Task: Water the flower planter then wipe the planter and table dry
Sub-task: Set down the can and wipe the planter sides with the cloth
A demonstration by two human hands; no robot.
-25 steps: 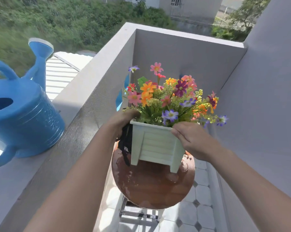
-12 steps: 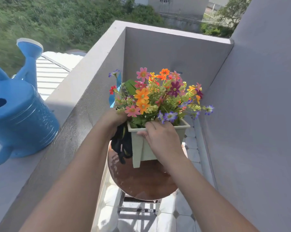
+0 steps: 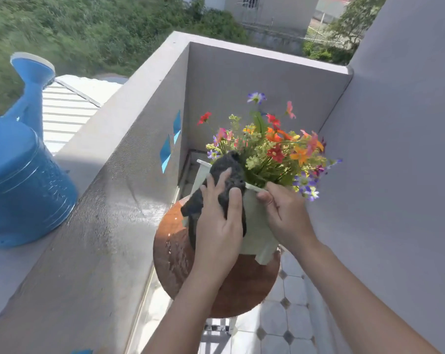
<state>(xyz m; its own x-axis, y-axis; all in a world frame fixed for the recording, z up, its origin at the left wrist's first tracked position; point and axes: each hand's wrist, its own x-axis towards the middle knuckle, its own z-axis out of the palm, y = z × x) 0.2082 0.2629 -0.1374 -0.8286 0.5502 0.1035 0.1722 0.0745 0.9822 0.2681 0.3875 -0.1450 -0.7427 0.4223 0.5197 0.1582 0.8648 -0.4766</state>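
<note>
A pale green planter full of colourful flowers leans tilted on a round brown table whose left part glistens wet. My left hand lies with spread fingers on a dark cloth and presses it against the planter's left side, up to the rim. My right hand pinches the planter's near rim between thumb and fingers. The planter's bottom is hidden behind my hands.
A blue watering can stands on the wide grey balcony ledge at the left. A grey wall rises close on the right. The ledge wall closes the far side. Tiled floor shows below the table.
The planter has turned and tipped. My left hand brought the dark cloth up from the planter's left corner onto its side. My right hand shifted along the rim to the right.
</note>
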